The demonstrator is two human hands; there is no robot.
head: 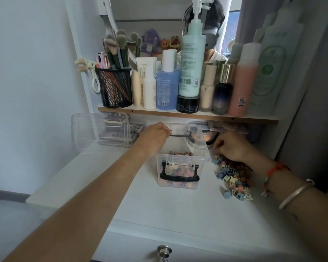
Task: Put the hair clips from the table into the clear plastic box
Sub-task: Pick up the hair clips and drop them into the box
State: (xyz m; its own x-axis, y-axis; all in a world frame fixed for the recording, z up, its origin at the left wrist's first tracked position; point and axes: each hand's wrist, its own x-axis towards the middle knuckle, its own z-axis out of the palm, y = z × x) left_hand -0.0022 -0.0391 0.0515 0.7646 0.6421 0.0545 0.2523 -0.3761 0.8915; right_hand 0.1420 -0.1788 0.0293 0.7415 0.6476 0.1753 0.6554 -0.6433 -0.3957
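The hair clips (233,176) lie heaped at 3 o'clock of the clear box (180,159), just beside it, and the heap runs from 12 to 6. More clips sit inside the box. Our right hand (233,148) is nearer, its fingers curled onto the heap's far end. We cannot tell if it pinches a clip. Our left hand (155,135) grips the raised lid (195,133) at 12. The white surface (159,205) lies under a shelf (187,115) of bottles (192,72).

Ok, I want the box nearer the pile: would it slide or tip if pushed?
Probably slides: the clear box sits flat on a smooth white table and is thin plastic, only part-filled with clips, so likely light. Its raised lid, which the left hand holds, might make it tip backwards if pushed high.
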